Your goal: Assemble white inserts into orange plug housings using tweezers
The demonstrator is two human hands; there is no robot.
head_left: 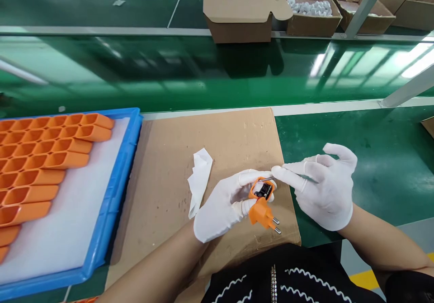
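Observation:
My left hand [225,201], in a white glove, is closed around a small open orange housing [252,191]. Inside the housing sits a black component [265,190] beside something white. Just below it, close to my left thumb, is an orange plug [261,212] with two metal pins pointing down and right. My right hand [317,183], also gloved, has its fingertips together at the housing's upper right edge. From these fingertips a thin metal tool [267,179] reaches over the opening; most of it is hidden.
A cardboard sheet [162,167] covers the bench, with a crumpled white paper [200,181] on it. To the left stands a blue tray [117,181] holding rows of orange housings [50,160]. Cardboard boxes [312,25] line the shelf behind, one with white parts. A metal post [407,86] rises at right.

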